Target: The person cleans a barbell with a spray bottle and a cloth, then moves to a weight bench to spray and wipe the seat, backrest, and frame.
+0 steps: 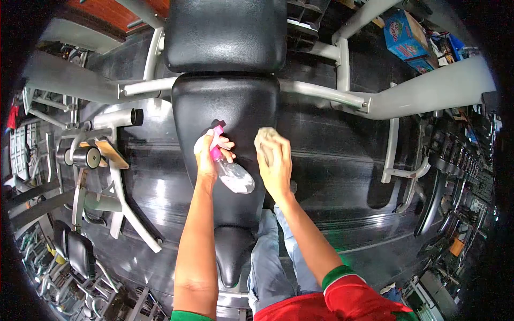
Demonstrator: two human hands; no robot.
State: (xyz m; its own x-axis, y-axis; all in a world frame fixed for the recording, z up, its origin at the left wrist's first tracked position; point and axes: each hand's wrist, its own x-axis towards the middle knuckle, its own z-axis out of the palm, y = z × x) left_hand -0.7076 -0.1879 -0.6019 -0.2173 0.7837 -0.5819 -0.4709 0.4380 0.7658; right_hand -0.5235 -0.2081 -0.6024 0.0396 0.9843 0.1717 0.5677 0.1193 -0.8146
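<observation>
My left hand (206, 150) is wrapped round the neck of a clear spray bottle (235, 177) with a pink and black spray head. The bottle is tilted, its base pointing down to the right, above the black padded bench (225, 101). In my right hand (277, 168) is a crumpled, greyish-beige cloth (264, 140), held at the right edge of the bench seat. My fingers are closed on it.
The bench's upper pad (225, 35) lies beyond the seat. Grey metal bars (321, 92) run out on both sides. A weight machine frame (115, 176) stands at left, a blue box (404, 35) at the far right. Dumbbell racks (460, 166) line the right side.
</observation>
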